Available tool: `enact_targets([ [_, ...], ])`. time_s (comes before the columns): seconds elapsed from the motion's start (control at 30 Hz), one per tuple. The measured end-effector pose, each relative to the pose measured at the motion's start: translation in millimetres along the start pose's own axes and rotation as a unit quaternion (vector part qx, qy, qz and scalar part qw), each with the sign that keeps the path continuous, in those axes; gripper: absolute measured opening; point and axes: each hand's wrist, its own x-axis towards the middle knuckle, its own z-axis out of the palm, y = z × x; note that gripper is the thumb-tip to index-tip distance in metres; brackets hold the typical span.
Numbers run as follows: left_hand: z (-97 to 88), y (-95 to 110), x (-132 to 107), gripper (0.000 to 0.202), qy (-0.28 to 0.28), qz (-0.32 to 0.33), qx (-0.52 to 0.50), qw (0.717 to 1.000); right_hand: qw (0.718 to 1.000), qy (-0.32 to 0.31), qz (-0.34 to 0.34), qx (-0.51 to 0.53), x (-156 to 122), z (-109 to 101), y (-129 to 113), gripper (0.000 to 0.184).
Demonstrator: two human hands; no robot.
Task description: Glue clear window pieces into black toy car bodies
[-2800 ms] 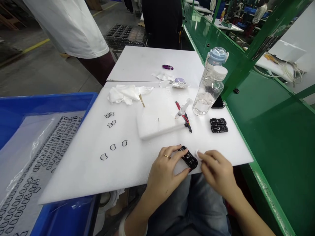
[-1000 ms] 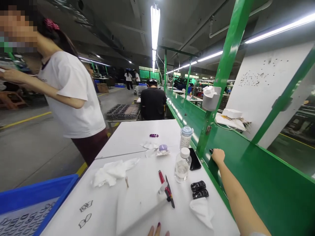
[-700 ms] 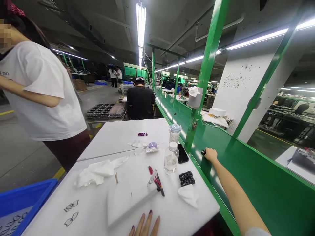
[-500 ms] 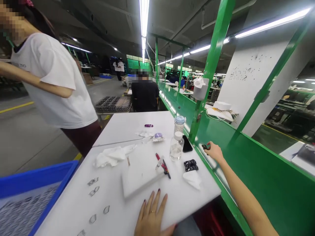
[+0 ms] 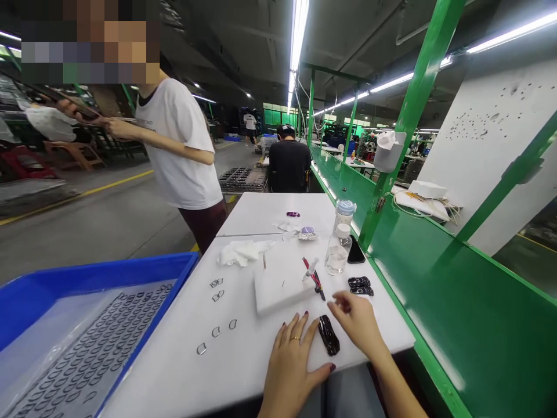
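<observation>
On the worktop, now has a black car between spread left hand and curled right hand, back from green trough; cannot tell right hand's grip.

Lower centre of the frame: car-shaped piece, black, high gloss, contoured, plastic in appearance. Right of centre: two matching pieces, same black gloss; bottle, transparent, smooth-walled. Centre: foam slab, white, matt; syringe, translucent plastic. Left of centre: tissue, soft paper, crumpled, matt. Lower left: crate, blue plastic, slight sheen; film, clear plastic, shiny. Right: channel, green, smooth, reflective. Bottom centre: tabletop, white, smooth, low sheen.
</observation>
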Motion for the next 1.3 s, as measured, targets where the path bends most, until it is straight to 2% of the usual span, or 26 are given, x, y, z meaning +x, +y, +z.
enact_targets([
  [0.07, -3.8, 4.0, 4.9, 0.077, -0.012, -0.026, -0.012, 1.000, 0.996, -0.037, -0.074, 0.039, 36.3, -4.3, -8.7, 0.027],
  [0.13, -6.6, 8.6, 9.8, 0.082, -0.017, -0.056, -0.021, 0.998, 0.985, -0.101, -0.134, 0.046, 67.6, -0.1, -18.9, 0.025],
  [0.23, -6.7, 14.0, 15.1, 0.086, -0.010, -0.088, -0.041, 0.995, 0.973, -0.158, -0.166, 0.033, 90.1, 10.6, -27.7, 0.012],
  [0.3, -4.0, 15.1, 16.5, 0.087, -0.002, -0.099, -0.052, 0.994, 0.972, -0.162, -0.169, 0.021, 88.7, 13.7, -27.8, 0.017],
  [0.43, 2.3, 10.4, 15.7, 0.085, 0.039, -0.086, -0.072, 0.993, 0.978, -0.133, -0.163, -0.009, 70.9, 10.4, -22.7, 0.020],
  [0.57, 3.0, -0.3, 15.0, 0.059, 0.126, -0.113, -0.106, 0.980, 0.980, -0.121, -0.157, -0.026, 61.0, 10.0, -19.7, 0.016],
  [0.73, -11.7, -15.4, 17.7, 0.036, 0.181, -0.092, -0.126, 0.971, 0.983, -0.117, -0.138, -0.025, 61.4, 13.9, -17.2, 0.021],
  [0.83, -25.7, -29.1, 20.8, 0.040, 0.254, -0.150, -0.058, 0.954, 0.983, -0.119, -0.139, -0.017, 60.7, 13.4, -17.1, 0.021],
  [0.9, -32.8, -38.5, 24.0, 0.046, 0.233, -0.172, -0.037, 0.956, 0.983, -0.122, -0.139, -0.008, 59.4, 11.1, -17.8, 0.021],
  [1.03, -36.7, -45.2, 31.8, 0.041, 0.126, -0.171, -0.067, 0.975, 0.983, -0.129, -0.133, -0.006, 56.4, 4.4, -17.7, 0.020],
  [1.2, -36.0, -37.0, 38.2, 0.041, 0.122, -0.172, -0.088, 0.974, 0.988, -0.121, -0.096, 0.028, 56.1, -1.3, -9.4, 0.029],
  [1.3, -37.7, -38.9, 36.7, 0.041, 0.124, -0.177, -0.096, 0.972, 0.976, -0.144, -0.082, 0.139, 52.1, -12.9, -1.8, 0.033],
])
